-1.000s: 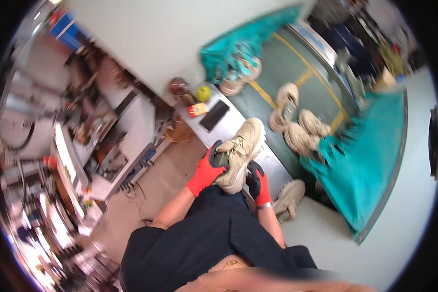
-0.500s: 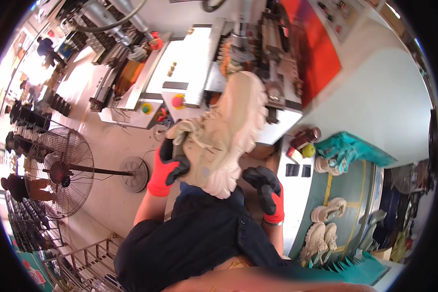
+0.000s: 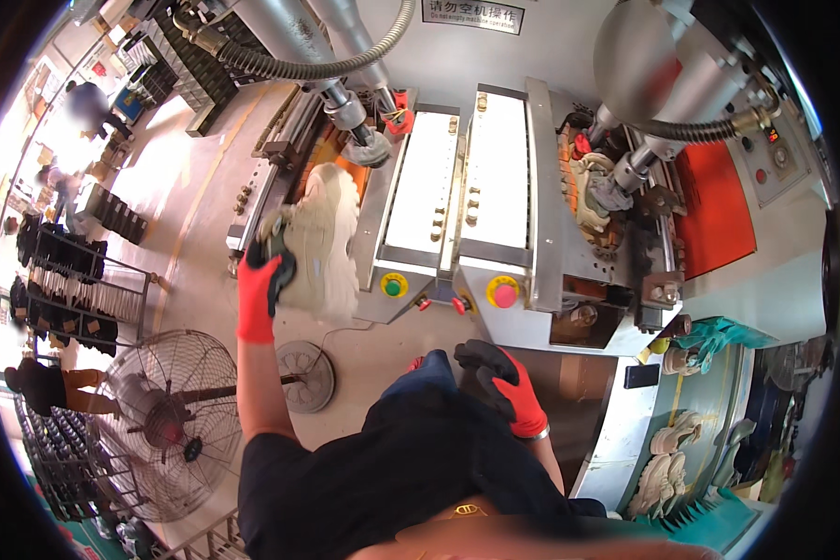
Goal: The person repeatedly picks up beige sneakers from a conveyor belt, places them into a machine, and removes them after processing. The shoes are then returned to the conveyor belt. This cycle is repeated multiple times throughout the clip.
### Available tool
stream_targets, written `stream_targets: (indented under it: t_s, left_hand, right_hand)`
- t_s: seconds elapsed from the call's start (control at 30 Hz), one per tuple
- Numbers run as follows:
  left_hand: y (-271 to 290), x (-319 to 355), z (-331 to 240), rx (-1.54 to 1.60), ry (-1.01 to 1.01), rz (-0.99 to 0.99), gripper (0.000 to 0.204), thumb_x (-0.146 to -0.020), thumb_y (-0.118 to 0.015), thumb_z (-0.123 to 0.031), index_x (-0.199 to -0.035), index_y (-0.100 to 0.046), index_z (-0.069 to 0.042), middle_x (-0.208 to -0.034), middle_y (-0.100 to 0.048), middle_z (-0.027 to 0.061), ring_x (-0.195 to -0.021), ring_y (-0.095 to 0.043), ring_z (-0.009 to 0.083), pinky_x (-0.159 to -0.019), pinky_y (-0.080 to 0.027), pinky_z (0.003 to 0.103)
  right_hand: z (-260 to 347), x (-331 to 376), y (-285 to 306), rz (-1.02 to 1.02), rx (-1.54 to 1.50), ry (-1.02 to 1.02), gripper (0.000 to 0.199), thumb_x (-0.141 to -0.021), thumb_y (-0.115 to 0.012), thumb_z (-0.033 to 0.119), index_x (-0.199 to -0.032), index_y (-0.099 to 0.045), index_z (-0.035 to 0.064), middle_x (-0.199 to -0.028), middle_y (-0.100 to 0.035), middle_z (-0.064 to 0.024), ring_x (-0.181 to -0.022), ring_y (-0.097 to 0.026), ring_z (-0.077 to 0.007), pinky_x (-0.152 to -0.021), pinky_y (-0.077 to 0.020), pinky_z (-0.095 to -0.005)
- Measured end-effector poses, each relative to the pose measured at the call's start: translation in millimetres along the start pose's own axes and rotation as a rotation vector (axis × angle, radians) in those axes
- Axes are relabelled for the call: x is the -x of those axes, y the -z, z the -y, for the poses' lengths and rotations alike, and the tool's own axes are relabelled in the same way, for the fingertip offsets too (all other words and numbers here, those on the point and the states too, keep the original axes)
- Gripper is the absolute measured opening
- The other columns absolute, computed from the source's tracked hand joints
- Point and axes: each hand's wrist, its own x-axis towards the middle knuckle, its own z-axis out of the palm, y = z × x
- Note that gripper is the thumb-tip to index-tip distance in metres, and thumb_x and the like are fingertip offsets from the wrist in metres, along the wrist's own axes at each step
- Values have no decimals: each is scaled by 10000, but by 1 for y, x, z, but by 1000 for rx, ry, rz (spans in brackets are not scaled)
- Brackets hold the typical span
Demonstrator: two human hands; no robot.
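Gripped at its collar, a beige chunky-soled sneaker (image 3: 322, 243) hangs from my left hand (image 3: 273, 275), which wears a red and black work glove. The shoe is smeared by motion and sits in front of the left pressing station, just under its metal press head (image 3: 369, 147). My right hand (image 3: 502, 381), gloved the same way, is held before my body. Its fingers are loosely bent and apart, with nothing in them. Another beige sneaker (image 3: 593, 191) stands in the right pressing station, under a second press head (image 3: 614, 191).
Green (image 3: 394, 286) and red (image 3: 503, 296) push buttons face me on the machine's front. A floor fan (image 3: 163, 425) stands at the left. On the right, several beige shoes (image 3: 658, 481) lie on a green conveyor belt (image 3: 695, 397), beside a dark phone-like object (image 3: 641, 376).
My left hand has carried the sneaker away from my body, forward and left to the left station. My view has shifted so the machine lies more centrally. The right hand stays near my body.
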Motion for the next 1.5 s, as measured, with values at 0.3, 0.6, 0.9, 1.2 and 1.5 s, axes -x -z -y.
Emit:
stream_targets:
  t_s: [0.3, 0.6, 0.9, 1.2, 1.5]
  left_hand:
    - [-4, -293, 57, -884, -189, 133, 672, -735, -848, -310, -1334, -669, -65, -1139, -766, 196, -1084, -733, 332, -954, -569, 419]
    - [-85, -299, 97, -1398, -172, 36, 907, -856, -774, -429, -1616, -378, -132, -1195, -740, 197, -1121, -704, 376, -951, -550, 480]
    - [-79, -268, 137, -1328, -243, -49, 913, -893, -758, -395, -1642, -308, -134, -1278, -679, 177, -1091, -700, 377, -902, -555, 483]
    - [-54, -263, 155, -976, -415, -170, 986, -858, -827, -333, -1640, -289, -66, -1551, -469, 271, -1417, -484, 436, -1142, -439, 481]
    - [-185, 37, 130, -853, -492, 433, 900, -789, -856, -303, -1522, -448, 23, -1594, -409, 280, -1500, -338, 499, -1255, -232, 588]
  right_hand:
    - [-4, -5, -37, -370, -73, -10, 468, -1022, -595, 121, -1452, -539, -57, -1393, -646, -183, -1296, -622, -285, -1132, -471, -419]
    - [-29, -24, -51, -555, -101, 41, 514, -1053, -597, 224, -1480, -511, -50, -1412, -627, -215, -1318, -614, -352, -1147, -471, -463]
    - [-17, -42, -54, -529, -75, 49, 515, -1041, -621, 211, -1469, -521, -58, -1400, -638, -200, -1311, -619, -328, -1148, -466, -446]
    - [-19, -42, -39, -458, -21, 53, 552, -1051, -628, 263, -1475, -502, -67, -1402, -633, -221, -1324, -612, -351, -1145, -467, -455]
    - [10, -45, 66, -588, 22, 293, 452, -1023, -586, 52, -1451, -524, -78, -1371, -654, -162, -1272, -619, -234, -1131, -460, -365]
